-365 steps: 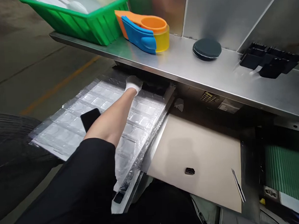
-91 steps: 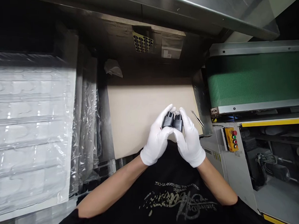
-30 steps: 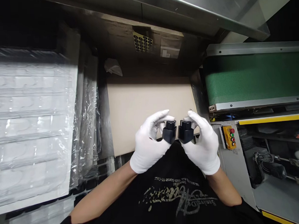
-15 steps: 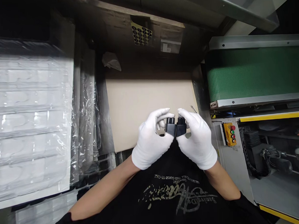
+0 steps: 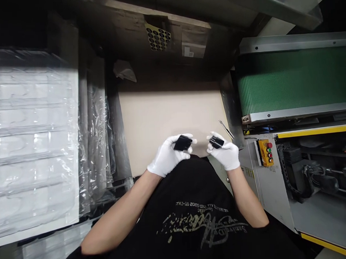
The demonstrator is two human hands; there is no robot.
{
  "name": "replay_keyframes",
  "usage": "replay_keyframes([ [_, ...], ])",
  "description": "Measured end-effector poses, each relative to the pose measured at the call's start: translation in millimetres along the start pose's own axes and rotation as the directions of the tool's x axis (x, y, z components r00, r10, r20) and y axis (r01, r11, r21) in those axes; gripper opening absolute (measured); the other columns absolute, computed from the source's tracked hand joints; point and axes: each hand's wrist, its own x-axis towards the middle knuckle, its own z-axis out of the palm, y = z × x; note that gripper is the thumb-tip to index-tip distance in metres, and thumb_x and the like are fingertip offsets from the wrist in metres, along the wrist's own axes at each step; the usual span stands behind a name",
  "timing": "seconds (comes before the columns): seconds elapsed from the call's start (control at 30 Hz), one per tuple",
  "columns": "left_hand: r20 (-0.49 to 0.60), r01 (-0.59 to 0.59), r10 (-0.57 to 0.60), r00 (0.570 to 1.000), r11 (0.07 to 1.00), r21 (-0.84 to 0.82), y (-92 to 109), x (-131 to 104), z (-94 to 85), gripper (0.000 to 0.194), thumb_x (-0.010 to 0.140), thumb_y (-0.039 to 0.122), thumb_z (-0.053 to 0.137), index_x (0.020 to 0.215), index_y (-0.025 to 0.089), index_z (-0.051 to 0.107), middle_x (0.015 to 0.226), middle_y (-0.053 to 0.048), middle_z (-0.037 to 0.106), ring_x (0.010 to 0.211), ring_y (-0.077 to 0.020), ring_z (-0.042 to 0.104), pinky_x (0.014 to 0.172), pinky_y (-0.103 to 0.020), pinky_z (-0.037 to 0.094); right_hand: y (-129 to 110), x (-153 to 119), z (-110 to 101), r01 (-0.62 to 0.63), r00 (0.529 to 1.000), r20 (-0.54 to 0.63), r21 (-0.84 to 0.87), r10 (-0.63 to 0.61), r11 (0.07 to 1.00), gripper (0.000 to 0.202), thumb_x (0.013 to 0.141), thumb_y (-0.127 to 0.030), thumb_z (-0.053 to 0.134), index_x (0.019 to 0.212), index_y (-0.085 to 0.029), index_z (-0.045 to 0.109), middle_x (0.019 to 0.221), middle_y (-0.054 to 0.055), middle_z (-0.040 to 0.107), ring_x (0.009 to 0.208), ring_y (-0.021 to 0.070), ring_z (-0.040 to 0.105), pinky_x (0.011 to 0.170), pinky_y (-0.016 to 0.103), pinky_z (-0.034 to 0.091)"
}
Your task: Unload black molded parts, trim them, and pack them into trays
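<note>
Both my hands wear white gloves and are raised over the near edge of a beige board (image 5: pixel 172 110). My left hand (image 5: pixel 168 154) is closed on a small black plastic part (image 5: pixel 182 143), its flat dark side showing. Apart from it, my right hand (image 5: pixel 225 154) grips a similar black plastic part (image 5: pixel 216 142) with ridges or prongs on it. I cannot make out what exactly these parts are. Metal tweezers (image 5: pixel 226 129) lie on the right side of the board, just beyond my right hand.
Clear plastic trays (image 5: pixel 33 143) are stacked at the left beside plastic wrapping (image 5: pixel 95 125). A green conveyor belt (image 5: pixel 297 78) runs at the right, above a yellow button box (image 5: pixel 265 153). Behind the board are a crumpled white piece (image 5: pixel 125 70) and a sheet of round black stickers (image 5: pixel 158 37).
My hands have moved apart, and the two black parts, held close side by side before, are now separated and tilted. The tweezers show more fully now.
</note>
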Motion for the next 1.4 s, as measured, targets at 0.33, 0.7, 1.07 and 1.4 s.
replay_keyframes([
  [0.33, 0.124, -0.208, 0.167, 0.978, 0.749, 0.629, -0.9, -15.7, 6.9, 0.044, 0.074, 0.034, 0.092, 0.114, 0.021, 0.079, 0.103, -0.009, 0.08, 0.069, -0.0171, 0.069, 0.062, -0.03, 0.061, 49.2, 29.4, -50.4, -0.03, 0.971, -0.239, -0.182, -0.014, 0.983, 0.065, 0.059, -0.026, 0.082, 0.122, -0.02, 0.068, 0.114, 0.007, 0.078, 0.106, 0.0237, 0.072, 0.11, 0.043, 0.055],
  [0.7, 0.407, -0.593, 0.468, 0.784, 0.371, 0.715, 9.3, -49.4, 53.6, 0.028, 0.082, 0.026, 0.09, 0.11, 0.025, 0.083, 0.1, -0.006, 0.084, 0.089, -0.0264, 0.082, 0.092, -0.048, 0.071, 45.5, 88.6, -114.3, -0.059, 0.896, -0.284, -0.838, -0.342, 0.542, 0.06, 0.061, -0.014, 0.052, 0.118, -0.012, 0.071, 0.126, 0.017, 0.077, 0.12, 0.0257, 0.068, 0.118, 0.041, 0.049],
  [1.07, 0.551, -0.726, 0.672, 0.495, -0.029, 0.687, 18.6, -49.7, 51.3, 0.032, 0.085, 0.011, 0.081, 0.114, 0.025, 0.079, 0.105, -0.006, 0.083, 0.091, -0.0243, 0.08, 0.086, -0.042, 0.069, -25.8, -5.1, -8.1, 0.284, 0.766, 0.094, -0.937, -0.636, 0.203, 0.041, 0.086, -0.019, 0.067, 0.126, -0.023, 0.072, 0.124, 0.011, 0.077, 0.115, 0.0281, 0.071, 0.108, 0.053, 0.058],
  [1.4, 0.557, -0.736, 0.692, 0.458, -0.056, 0.675, 32.0, -59.7, 45.1, 0.029, 0.089, 0.013, 0.075, 0.116, 0.024, 0.078, 0.107, -0.006, 0.082, 0.094, -0.0235, 0.079, 0.086, -0.04, 0.068, -86.0, -78.9, 130.8, 0.714, 0.47, 0.814, -0.578, -0.34, -0.396, 0.042, 0.09, -0.007, 0.065, 0.127, -0.025, 0.065, 0.066, -0.005, 0.063, 0.061, 0.0171, 0.057, 0.059, 0.035, 0.045],
])
